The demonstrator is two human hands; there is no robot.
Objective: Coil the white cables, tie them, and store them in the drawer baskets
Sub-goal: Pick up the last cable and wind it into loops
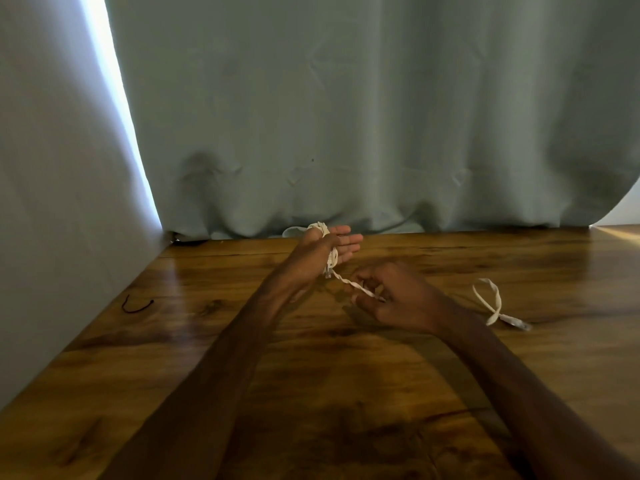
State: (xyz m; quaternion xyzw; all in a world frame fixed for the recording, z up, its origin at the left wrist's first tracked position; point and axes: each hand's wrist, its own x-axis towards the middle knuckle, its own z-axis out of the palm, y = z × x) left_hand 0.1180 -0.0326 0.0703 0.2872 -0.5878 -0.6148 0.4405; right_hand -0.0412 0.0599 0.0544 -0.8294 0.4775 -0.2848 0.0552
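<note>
Your left grip is raised just above the far part of the table, palm turned to the right, its fingers straight and apart rather than closed. The white cable is wound in several turns round that palm, the coil showing over the top edge of the hand, and a clear plug hangs at the heel of the hand. From there one twisted strand of the cable runs down and to the right into your right grip, which is clamped on it: thumb and curled fingertips pinch the strand low over the table, near the left wrist. Just to the right of your right wrist a loose loop of white cable lies flat on the wood, crossing itself and ending in a second clear plug. Your right hand hides whether this loop joins the strand you pinch, so you cannot tell from here. Well off to the left, near the table's edge, lies a short black tie, bent and apart from everything else. A grey-green curtain hangs behind the table, its hem bunched on the far edge just beyond your left fingertips.
</note>
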